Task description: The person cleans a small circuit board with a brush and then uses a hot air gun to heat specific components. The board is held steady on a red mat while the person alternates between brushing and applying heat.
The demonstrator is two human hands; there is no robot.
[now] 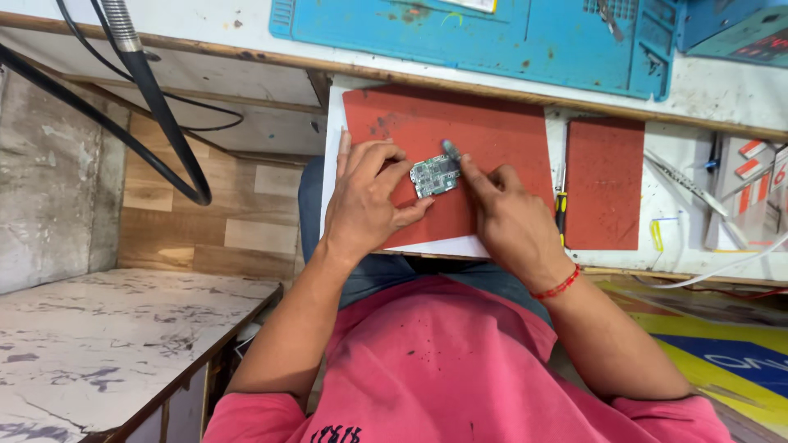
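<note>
A small green circuit board [436, 175] lies on a red mat [484, 131] that rests on a white board on my lap. My left hand [367, 199] pinches the circuit board's left edge between thumb and fingers. My right hand [507, 220] holds a thin grey tool [451, 151] whose tip touches the board's upper right corner. A red thread bracelet [556, 287] circles my right wrist.
A second red mat [605, 182] lies to the right, with a yellow-handled screwdriver [560, 205] between the mats. A blue work mat [492, 37] covers the bench above. Black cables [156, 107] hang at left over a marble-patterned shelf [98, 344]. Loose wires [706, 275] trail at right.
</note>
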